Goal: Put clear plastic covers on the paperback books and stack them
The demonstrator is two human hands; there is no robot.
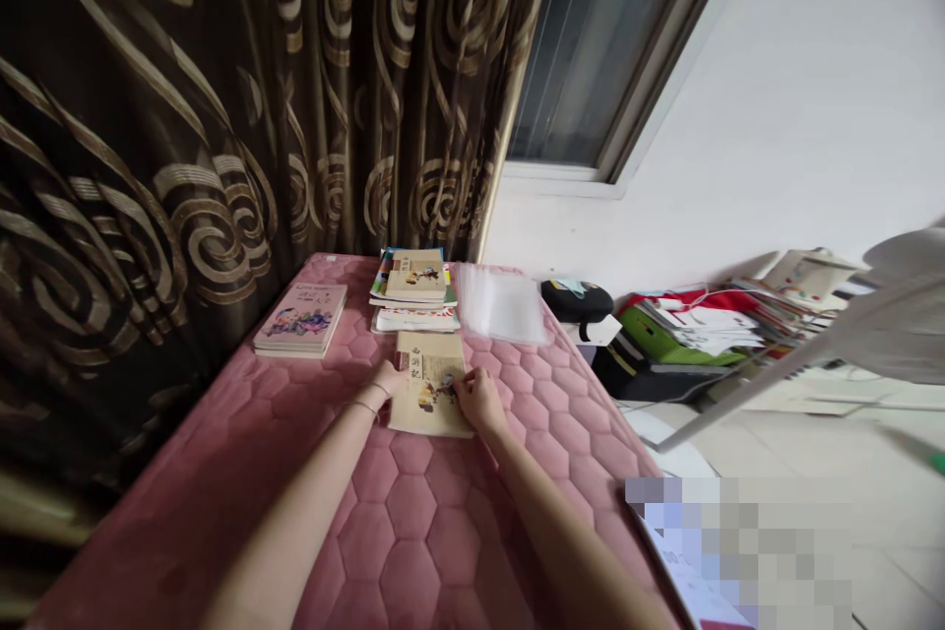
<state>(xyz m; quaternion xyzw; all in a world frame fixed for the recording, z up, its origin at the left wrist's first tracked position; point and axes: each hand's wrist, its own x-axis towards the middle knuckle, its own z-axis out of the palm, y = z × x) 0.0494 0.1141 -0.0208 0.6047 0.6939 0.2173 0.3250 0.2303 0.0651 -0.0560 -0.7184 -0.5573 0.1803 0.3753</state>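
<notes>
A tan book [430, 364] with an illustrated cover lies flat on the pink quilted table cover [413, 512]. My left hand [387, 380] rests on the book's left edge, fingers curled against it. On the book's right side lies my right hand [478, 397], its fingers bent down onto the cover. Just beyond the book stands a stack of books [411, 287], topped by a similar tan one. A pink-covered book [301, 317] lies to the left of the stack.
Clear plastic sleeves [502, 305] lie right of the stack. A dark patterned curtain [221, 98] hangs behind and left of the table. On the floor to the right are a black item [577, 298], a green box [657, 340] and piled papers.
</notes>
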